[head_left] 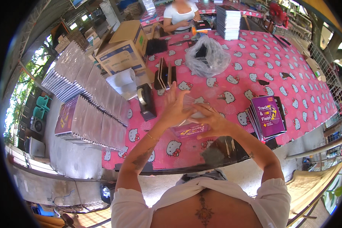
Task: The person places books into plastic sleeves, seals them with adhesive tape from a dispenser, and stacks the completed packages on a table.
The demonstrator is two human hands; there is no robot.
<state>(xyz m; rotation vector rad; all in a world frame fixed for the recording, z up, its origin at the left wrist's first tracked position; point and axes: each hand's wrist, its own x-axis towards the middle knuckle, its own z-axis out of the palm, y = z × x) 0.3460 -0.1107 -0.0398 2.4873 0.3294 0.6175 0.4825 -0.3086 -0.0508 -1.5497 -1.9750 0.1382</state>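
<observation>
Pink tablecloth [217, 90] brightens an open-sided room [72, 161], right hand [217, 123] gripping a purple notebook [187, 131], left hand's [176, 109] hold unclear.

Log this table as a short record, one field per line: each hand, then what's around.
Left hand: at clear plastic film, fingers spread
Right hand: at the film, beside a purple notebook
Left side: black tape dispenser, plastic-wrapped notebook stacks
Right side: purple notebook stack
Beyond hands: clear plastic bag
Surface: pink cat-print tablecloth
</observation>
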